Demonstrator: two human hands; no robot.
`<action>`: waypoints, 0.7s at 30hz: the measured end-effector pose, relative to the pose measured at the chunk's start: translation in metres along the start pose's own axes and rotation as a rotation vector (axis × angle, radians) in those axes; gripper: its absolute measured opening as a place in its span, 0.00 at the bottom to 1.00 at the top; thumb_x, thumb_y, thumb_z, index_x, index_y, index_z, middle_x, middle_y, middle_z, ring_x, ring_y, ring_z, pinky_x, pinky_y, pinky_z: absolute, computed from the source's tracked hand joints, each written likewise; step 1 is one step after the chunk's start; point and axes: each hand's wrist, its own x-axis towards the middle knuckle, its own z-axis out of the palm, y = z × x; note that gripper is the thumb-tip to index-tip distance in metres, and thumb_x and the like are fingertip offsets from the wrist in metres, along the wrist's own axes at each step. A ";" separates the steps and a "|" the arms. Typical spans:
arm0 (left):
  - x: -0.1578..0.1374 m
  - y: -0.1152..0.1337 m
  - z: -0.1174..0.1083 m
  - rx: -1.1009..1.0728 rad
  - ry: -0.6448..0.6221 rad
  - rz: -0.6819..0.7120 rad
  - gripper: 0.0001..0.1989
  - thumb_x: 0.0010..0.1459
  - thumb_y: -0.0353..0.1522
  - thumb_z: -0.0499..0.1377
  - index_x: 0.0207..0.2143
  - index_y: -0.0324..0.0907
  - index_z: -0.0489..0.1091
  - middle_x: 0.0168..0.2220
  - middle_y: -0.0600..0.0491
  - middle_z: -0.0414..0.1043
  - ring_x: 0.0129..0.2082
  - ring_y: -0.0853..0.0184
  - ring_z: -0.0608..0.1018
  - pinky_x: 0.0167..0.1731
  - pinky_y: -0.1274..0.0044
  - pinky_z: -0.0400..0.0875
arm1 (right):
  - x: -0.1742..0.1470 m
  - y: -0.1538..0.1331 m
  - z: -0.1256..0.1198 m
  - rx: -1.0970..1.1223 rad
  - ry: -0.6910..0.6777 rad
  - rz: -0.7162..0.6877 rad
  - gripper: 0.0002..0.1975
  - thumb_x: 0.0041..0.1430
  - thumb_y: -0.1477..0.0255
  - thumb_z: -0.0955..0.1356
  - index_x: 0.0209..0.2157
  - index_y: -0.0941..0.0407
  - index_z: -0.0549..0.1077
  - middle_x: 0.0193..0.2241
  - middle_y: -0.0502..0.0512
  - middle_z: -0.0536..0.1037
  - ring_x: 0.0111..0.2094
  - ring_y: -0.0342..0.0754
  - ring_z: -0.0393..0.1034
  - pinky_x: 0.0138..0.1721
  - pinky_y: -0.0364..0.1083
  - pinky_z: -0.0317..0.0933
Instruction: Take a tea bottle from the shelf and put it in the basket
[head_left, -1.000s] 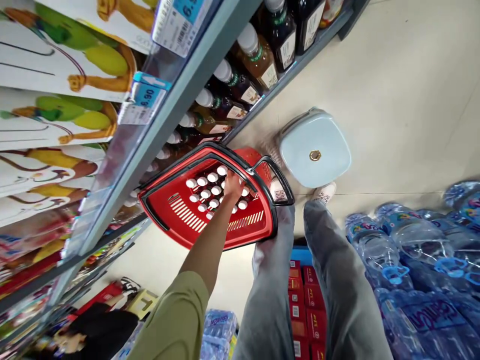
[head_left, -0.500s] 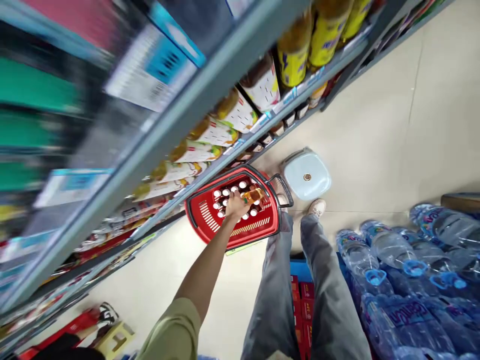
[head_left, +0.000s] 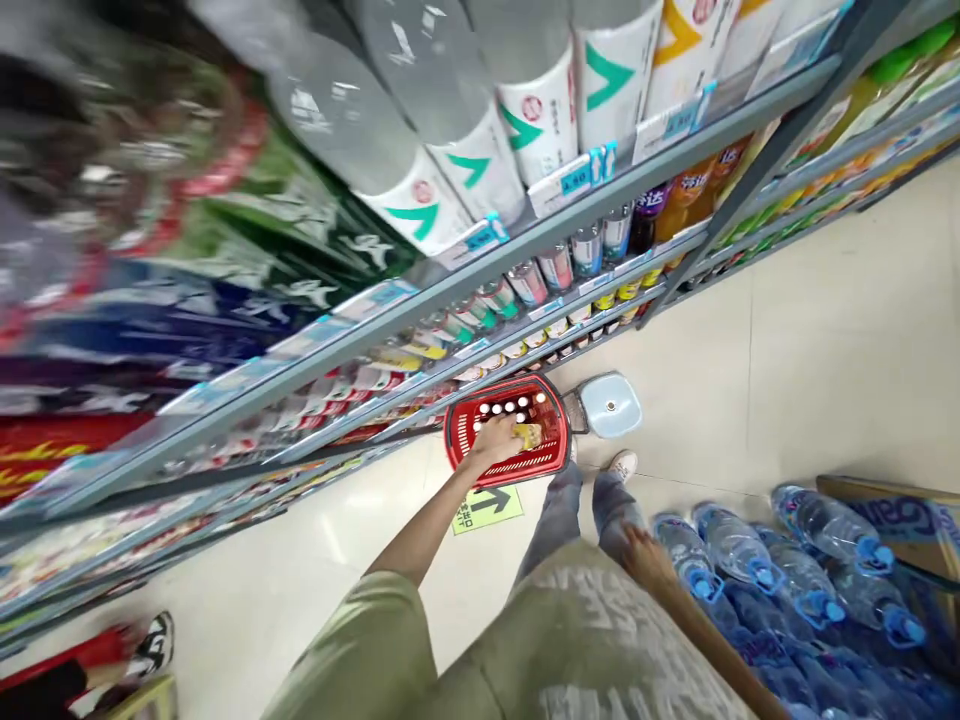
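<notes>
My left hand (head_left: 496,440) is closed around a bottle with a yellow label (head_left: 529,435), held over the red shopping basket (head_left: 452,440) on the floor. Several bottles with white caps (head_left: 523,402) stand upright inside the basket, partly hidden by my hand. Whether the held bottle touches the basket or the others, I cannot tell. My right hand (head_left: 643,552) lies by my right knee, somewhat blurred, its fingers stretched out and nothing visible in them.
A pale blue stool (head_left: 611,405) stands beside the basket. Shelves of bottled drinks (head_left: 555,255) rise on the left. Large water bottles (head_left: 739,545) are stacked at my right. A yellow floor sign (head_left: 487,508) lies below the basket. Another person's shoe (head_left: 154,645) shows at lower left.
My view has risen and drawn back, so basket and stool look smaller and higher shelves show. My right hand has come into view. My left hand still holds a bottle over the basket.
</notes>
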 end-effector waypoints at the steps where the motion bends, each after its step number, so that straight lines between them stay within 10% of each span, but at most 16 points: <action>1: -0.019 0.007 -0.011 0.000 0.002 0.041 0.08 0.55 0.31 0.60 0.39 0.43 0.71 0.50 0.41 0.80 0.48 0.53 0.81 0.41 0.69 0.69 | -0.004 -0.004 0.002 -0.051 -0.027 -0.021 0.12 0.51 0.71 0.79 0.37 0.54 0.78 0.43 0.59 0.81 0.51 0.58 0.77 0.59 0.61 0.68; 8: -0.152 0.045 -0.084 -0.061 0.036 0.263 0.09 0.51 0.34 0.61 0.32 0.46 0.62 0.34 0.53 0.74 0.37 0.60 0.76 0.31 0.72 0.59 | 0.012 -0.095 0.071 -0.147 -0.270 -0.460 0.56 0.35 0.65 0.83 0.68 0.55 0.66 0.71 0.68 0.65 0.68 0.64 0.65 0.72 0.63 0.57; 15: -0.233 0.048 -0.142 -0.164 0.252 0.504 0.09 0.57 0.39 0.60 0.37 0.46 0.65 0.35 0.55 0.71 0.39 0.61 0.74 0.36 0.74 0.63 | -0.058 -0.170 0.096 -0.144 -0.262 -0.621 0.42 0.43 0.60 0.81 0.59 0.59 0.71 0.52 0.67 0.83 0.51 0.63 0.79 0.58 0.62 0.72; 21: -0.250 0.043 -0.177 -0.027 0.579 0.585 0.08 0.65 0.36 0.54 0.36 0.43 0.70 0.41 0.47 0.75 0.44 0.57 0.78 0.46 0.71 0.69 | -0.110 -0.206 0.112 -0.045 -0.199 -0.678 0.42 0.48 0.60 0.80 0.61 0.56 0.67 0.55 0.64 0.81 0.54 0.61 0.78 0.58 0.59 0.72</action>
